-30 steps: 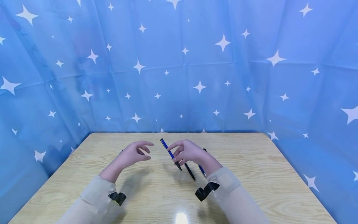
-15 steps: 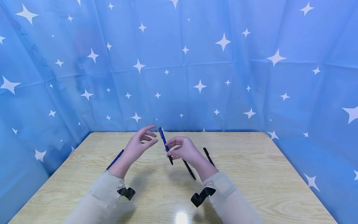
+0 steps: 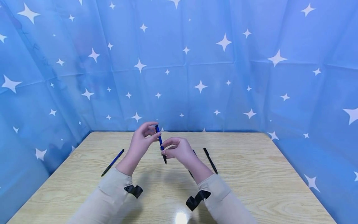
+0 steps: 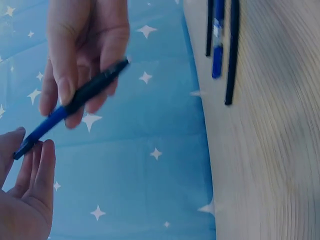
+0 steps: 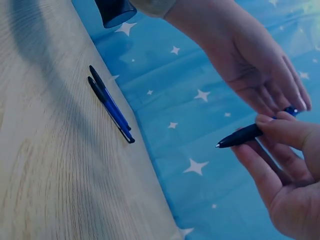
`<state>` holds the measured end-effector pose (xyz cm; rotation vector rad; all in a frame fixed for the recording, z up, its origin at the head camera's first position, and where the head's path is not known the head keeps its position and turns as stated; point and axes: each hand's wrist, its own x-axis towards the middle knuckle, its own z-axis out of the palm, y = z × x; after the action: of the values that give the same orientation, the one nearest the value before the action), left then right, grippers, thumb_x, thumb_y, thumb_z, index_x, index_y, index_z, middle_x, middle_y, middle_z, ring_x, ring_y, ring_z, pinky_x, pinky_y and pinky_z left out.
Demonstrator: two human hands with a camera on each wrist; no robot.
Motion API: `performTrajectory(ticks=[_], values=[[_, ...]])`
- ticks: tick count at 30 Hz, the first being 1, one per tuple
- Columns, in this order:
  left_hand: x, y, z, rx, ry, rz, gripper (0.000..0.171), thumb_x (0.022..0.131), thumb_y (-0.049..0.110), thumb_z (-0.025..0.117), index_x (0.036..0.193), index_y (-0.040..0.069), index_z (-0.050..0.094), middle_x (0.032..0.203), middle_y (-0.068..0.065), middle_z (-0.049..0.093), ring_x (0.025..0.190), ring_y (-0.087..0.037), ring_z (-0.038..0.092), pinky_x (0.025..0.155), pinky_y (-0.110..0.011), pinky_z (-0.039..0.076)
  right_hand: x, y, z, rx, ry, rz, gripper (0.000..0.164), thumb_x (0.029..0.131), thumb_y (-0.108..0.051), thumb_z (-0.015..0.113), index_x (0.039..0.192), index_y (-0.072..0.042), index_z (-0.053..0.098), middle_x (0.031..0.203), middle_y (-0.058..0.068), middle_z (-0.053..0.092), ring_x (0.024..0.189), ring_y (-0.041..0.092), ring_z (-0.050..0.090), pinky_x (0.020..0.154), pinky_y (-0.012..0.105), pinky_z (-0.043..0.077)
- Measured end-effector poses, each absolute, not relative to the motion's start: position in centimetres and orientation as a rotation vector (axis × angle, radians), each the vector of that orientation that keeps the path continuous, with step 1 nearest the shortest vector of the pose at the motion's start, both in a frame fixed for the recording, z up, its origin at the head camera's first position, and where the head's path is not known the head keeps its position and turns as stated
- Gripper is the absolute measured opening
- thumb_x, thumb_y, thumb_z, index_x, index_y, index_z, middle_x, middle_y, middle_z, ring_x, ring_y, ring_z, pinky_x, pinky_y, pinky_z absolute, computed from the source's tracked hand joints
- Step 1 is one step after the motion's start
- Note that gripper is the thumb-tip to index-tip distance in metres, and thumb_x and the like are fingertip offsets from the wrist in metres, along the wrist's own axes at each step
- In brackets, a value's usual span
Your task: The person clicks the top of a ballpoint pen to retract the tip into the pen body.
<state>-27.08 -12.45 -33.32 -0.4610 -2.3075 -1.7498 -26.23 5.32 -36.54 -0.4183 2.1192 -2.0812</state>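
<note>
A blue ballpoint pen with a black grip is held up above the table between both hands, tip pointing down. My right hand pinches its black lower part between thumb and fingers. At the upper end, my left hand has its thumb and fingertips around the pen's top. In the right wrist view, the metal point sticks out beyond the black grip. The left wrist view shows the pen's top end between the left hand's thumb and fingers.
A blue and black pen lies on the wooden table left of the left forearm. A black pen lies right of the right forearm, which partly covers more pens. A star-patterned blue curtain hangs behind and beside the table.
My right hand has raised the pen and shifted it left, turning it more upright. My left hand has moved up and right, and its thumb and fingers have closed in on the pen's top.
</note>
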Motion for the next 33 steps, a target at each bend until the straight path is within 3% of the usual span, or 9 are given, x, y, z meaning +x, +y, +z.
performTrajectory(ticks=[16, 33], values=[[-26.48, -11.38, -32.92, -0.338, -2.152, -1.98, 0.039, 0.09, 0.004, 0.07, 0.127, 0.012, 0.062, 0.107, -0.014, 0.057, 0.095, -0.023, 0.064, 0.077, -0.037, 0.058, -25.91, 4.87, -36.3, -0.406, 2.118, -2.114, 0.017, 0.082, 0.005, 0.074, 0.097, -0.002, 0.071, 0.096, 0.008, 0.07, 0.085, 0.023, 0.069, 0.071, 0.039, 0.059], [-26.16, -11.85, -32.48, -0.261, -1.977, -2.223, 0.033, 0.086, -0.012, 0.066, 0.119, -0.005, 0.065, 0.085, -0.007, 0.061, 0.086, -0.02, 0.07, 0.078, -0.038, 0.057, -25.79, 4.75, -36.52, -0.424, 2.08, -2.111, 0.017, 0.081, 0.003, 0.076, 0.097, -0.001, 0.072, 0.097, 0.009, 0.069, 0.085, 0.024, 0.07, 0.072, 0.039, 0.058]])
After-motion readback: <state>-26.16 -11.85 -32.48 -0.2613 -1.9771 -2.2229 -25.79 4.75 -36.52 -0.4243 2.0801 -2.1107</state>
